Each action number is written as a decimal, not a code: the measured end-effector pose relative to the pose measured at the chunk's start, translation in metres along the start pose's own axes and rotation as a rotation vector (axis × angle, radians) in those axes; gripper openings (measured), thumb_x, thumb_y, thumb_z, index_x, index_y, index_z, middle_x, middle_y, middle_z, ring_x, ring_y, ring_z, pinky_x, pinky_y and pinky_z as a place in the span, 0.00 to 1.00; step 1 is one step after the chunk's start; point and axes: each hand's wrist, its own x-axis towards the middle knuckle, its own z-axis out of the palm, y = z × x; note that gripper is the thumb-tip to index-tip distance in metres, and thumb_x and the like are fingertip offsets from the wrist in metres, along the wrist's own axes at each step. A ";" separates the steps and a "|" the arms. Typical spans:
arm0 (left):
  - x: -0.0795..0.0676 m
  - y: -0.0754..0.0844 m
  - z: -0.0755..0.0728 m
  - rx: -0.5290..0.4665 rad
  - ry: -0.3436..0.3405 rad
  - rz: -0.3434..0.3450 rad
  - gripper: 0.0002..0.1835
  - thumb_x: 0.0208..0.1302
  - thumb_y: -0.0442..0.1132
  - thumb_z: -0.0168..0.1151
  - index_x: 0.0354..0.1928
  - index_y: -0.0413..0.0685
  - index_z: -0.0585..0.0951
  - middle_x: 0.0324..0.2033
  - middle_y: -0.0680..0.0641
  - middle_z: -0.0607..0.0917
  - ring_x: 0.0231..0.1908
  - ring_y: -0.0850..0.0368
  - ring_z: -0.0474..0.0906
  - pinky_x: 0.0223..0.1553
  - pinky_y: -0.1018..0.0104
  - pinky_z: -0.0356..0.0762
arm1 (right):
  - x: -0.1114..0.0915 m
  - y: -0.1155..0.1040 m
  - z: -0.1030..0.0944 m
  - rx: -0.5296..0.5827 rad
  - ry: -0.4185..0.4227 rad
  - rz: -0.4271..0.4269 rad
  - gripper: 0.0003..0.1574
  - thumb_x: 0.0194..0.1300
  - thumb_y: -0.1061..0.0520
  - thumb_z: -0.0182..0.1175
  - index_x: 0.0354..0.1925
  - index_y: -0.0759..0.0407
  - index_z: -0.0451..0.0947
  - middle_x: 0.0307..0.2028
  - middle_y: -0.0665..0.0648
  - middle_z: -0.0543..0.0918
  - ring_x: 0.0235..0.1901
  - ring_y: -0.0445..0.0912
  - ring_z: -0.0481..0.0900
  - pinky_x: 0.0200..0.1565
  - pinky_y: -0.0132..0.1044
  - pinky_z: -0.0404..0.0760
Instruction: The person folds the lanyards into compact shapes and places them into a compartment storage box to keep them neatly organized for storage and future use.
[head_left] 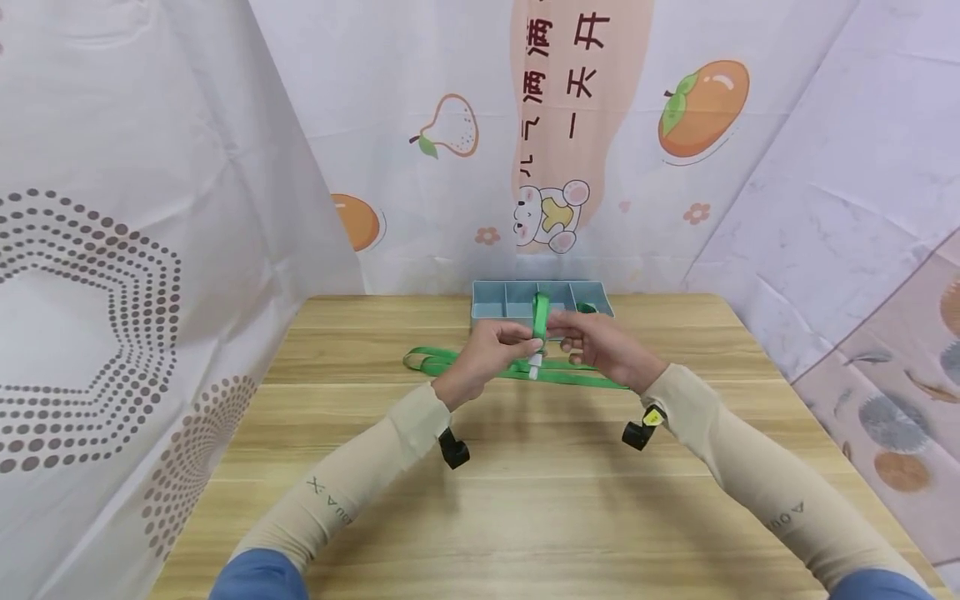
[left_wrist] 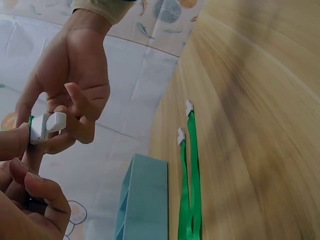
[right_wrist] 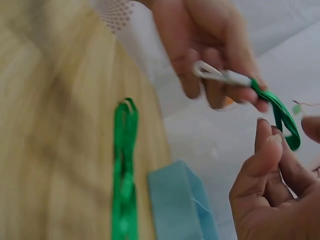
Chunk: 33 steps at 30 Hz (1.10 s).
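My left hand (head_left: 482,357) pinches a folded green lanyard (head_left: 541,315) between thumb and fingers, above the table. Its white plastic clip (head_left: 534,367) hangs below the fingers; in the left wrist view the clip (left_wrist: 42,129) points towards the camera. My right hand (head_left: 609,348) is on the lanyard's other side, fingers loosely bent. In the right wrist view its fingertips (right_wrist: 272,142) are close by the green loop (right_wrist: 287,125), thumb apart from them. Behind the hands, more green lanyard (head_left: 431,360) lies stretched across the table, with two white clips (left_wrist: 181,136) at one end.
A blue-grey divided box (head_left: 489,298) stands at the back of the wooden table (head_left: 540,517), against the printed cloth. Something green (head_left: 586,307) lies in its rightmost compartment. Cloth hangs on the left and right sides too.
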 end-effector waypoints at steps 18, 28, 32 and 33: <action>-0.003 -0.001 0.006 -0.051 -0.006 -0.112 0.09 0.67 0.44 0.72 0.43 0.48 0.91 0.33 0.44 0.86 0.18 0.59 0.65 0.23 0.66 0.64 | 0.004 0.020 0.010 -0.090 0.107 -0.302 0.05 0.73 0.58 0.66 0.46 0.53 0.85 0.38 0.50 0.84 0.27 0.43 0.69 0.28 0.35 0.70; -0.002 -0.001 0.005 -0.153 -0.066 -0.121 0.09 0.70 0.43 0.69 0.44 0.44 0.89 0.31 0.51 0.83 0.19 0.60 0.65 0.23 0.67 0.63 | 0.001 0.024 0.003 -0.364 0.146 -0.616 0.10 0.74 0.62 0.63 0.49 0.62 0.87 0.27 0.54 0.82 0.16 0.44 0.65 0.19 0.35 0.69; -0.002 0.000 0.004 -0.214 -0.090 -0.122 0.11 0.72 0.43 0.67 0.46 0.43 0.88 0.28 0.51 0.80 0.20 0.60 0.64 0.24 0.67 0.62 | -0.005 0.018 0.008 -0.526 0.160 -0.797 0.10 0.70 0.72 0.61 0.45 0.65 0.87 0.23 0.58 0.82 0.12 0.43 0.65 0.16 0.31 0.66; -0.003 0.001 0.004 -0.224 -0.094 -0.122 0.11 0.72 0.43 0.67 0.47 0.42 0.88 0.27 0.51 0.79 0.20 0.60 0.63 0.24 0.67 0.62 | -0.005 0.017 0.009 -0.566 0.158 -0.855 0.11 0.68 0.74 0.62 0.44 0.65 0.87 0.25 0.59 0.83 0.12 0.42 0.65 0.16 0.30 0.66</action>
